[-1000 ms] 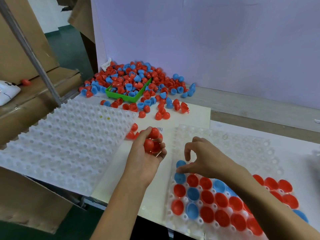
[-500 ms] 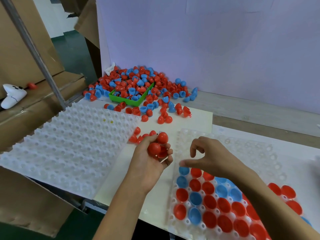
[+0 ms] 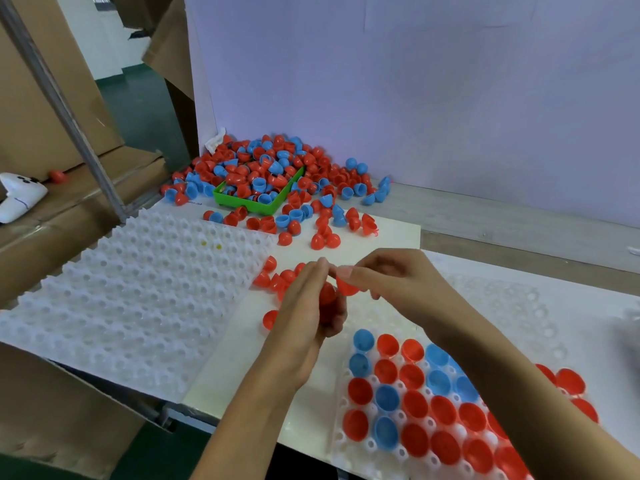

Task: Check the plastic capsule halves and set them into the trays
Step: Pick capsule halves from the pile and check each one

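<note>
My left hand (image 3: 304, 317) cups red capsule halves (image 3: 327, 296) in its curled fingers above the cream board. My right hand (image 3: 384, 282) pinches one red capsule half (image 3: 346, 287) right beside the left fingertips. Below the hands lies the right tray (image 3: 491, 299), white, with several red and blue halves (image 3: 412, 403) seated in its near pockets. A few loose red halves (image 3: 273, 278) lie on the board just left of my left hand. The big heap of red and blue halves (image 3: 277, 174) sits at the back.
An empty white dimpled tray (image 3: 131, 299) covers the left of the table. A green bin (image 3: 249, 202) sits inside the heap. A lilac backboard (image 3: 415, 98) closes the far side. A metal post (image 3: 69, 116), cardboard boxes and a white controller (image 3: 17, 199) stand left.
My right hand rose from the right tray's near pockets to my left hand and now pinches a red half. The left hand shifted slightly right.
</note>
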